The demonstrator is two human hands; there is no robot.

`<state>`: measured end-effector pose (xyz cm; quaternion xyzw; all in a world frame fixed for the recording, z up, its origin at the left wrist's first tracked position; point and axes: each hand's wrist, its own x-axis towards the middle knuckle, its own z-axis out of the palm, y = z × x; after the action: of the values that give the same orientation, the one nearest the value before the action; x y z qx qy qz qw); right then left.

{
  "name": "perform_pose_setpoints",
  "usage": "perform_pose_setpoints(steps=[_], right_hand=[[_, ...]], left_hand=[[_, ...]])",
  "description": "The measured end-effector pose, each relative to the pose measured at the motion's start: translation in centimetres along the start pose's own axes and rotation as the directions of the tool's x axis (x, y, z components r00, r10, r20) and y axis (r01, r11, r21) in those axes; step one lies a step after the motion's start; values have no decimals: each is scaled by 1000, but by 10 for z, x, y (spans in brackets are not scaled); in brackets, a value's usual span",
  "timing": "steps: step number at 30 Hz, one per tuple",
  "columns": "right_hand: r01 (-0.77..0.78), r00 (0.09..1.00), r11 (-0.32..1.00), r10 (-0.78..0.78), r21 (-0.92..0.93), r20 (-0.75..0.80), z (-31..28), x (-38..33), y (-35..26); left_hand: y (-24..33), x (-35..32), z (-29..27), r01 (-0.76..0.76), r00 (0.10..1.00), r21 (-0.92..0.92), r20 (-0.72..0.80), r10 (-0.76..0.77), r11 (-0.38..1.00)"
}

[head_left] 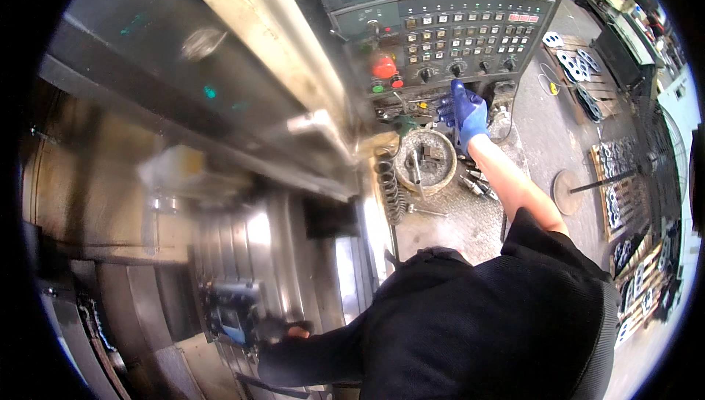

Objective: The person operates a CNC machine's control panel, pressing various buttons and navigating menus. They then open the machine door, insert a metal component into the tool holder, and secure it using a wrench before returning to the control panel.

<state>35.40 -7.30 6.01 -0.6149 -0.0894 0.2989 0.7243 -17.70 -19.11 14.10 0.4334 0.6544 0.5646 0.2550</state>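
Note:
My right hand [470, 112], in a blue glove, reaches up to the lower edge of the machine's control panel [411, 39]. One digit points up at a black rotary knob [457, 70] and overlaps its lower rim. The other fingers stick out to the left, apart from it, with nothing seen between them. Down at the lower left, my left hand [297, 332] is dark and smeared, with only a little skin showing. It is beside a dark block-like fixture [231, 312] on the slotted machine table [283, 253]. Its fingers cannot be made out.
Below the panel, a round tray [402, 180] with metal tools stands on a tread-plate surface [429, 231], beside a coiled black hose [389, 187], a wrench [426, 211] and toolholders [477, 186]. A red stop button [383, 67] is left of the knobs. Pallets [598, 106] of metal plates lie rightward.

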Motion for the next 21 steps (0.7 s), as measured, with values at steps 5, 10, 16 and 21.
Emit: perform_pose_setpoints(steps=[5,10,16,21], right_hand=[[118,988,990,-109,79,-110,-9,20,-24],[210,976,976,-206,50,-74,-6,30,-40],[191,980,964,-197,185,14,-11,32,-47],[228,955,953,-179,-201,236,-1,-36,21]], left_hand=[[0,6,7,2,1000,0,13,-2,1000],[1,6,5,2,1000,10,-3,-2,1000],[-5,6,-10,-1,999,16,-53,1,1000],[-8,12,-50,-3,982,13,-189,5,1000]])
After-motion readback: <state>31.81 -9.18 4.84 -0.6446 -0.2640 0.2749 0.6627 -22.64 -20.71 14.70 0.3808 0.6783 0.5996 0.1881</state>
